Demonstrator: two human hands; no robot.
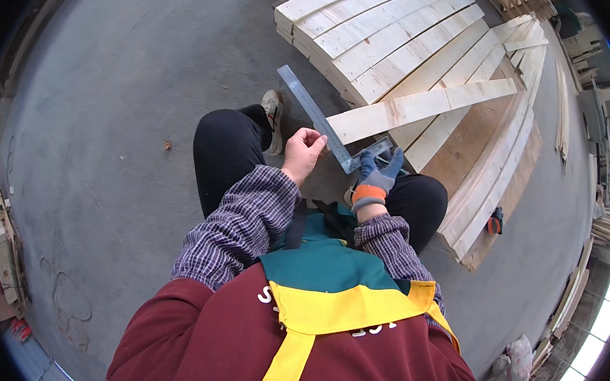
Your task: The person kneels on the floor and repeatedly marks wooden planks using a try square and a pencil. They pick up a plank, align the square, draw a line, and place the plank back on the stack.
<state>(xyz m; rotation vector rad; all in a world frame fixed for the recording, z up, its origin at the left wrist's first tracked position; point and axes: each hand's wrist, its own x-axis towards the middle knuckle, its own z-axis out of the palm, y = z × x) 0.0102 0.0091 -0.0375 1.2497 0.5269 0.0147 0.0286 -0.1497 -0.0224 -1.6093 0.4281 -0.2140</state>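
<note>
A metal try square (310, 110) lies with its long blade across the cut end of a pale wooden board (421, 108). My right hand (378, 175), in a grey-blue glove with an orange cuff, is closed on the square's stock beside that end. Just left of the blade is my bare left hand (304, 153), its thumb and fingers pinched together; whatever is between them is too small to make out. The board's far end rests on other planks.
Several pale planks lie side by side in a stack (385, 31) beyond the board. Longer planks (496, 181) run along the right, with a small orange-and-dark object (495, 222) at their edge. Looped cord (68, 305) lies on the concrete floor (126, 133) at left.
</note>
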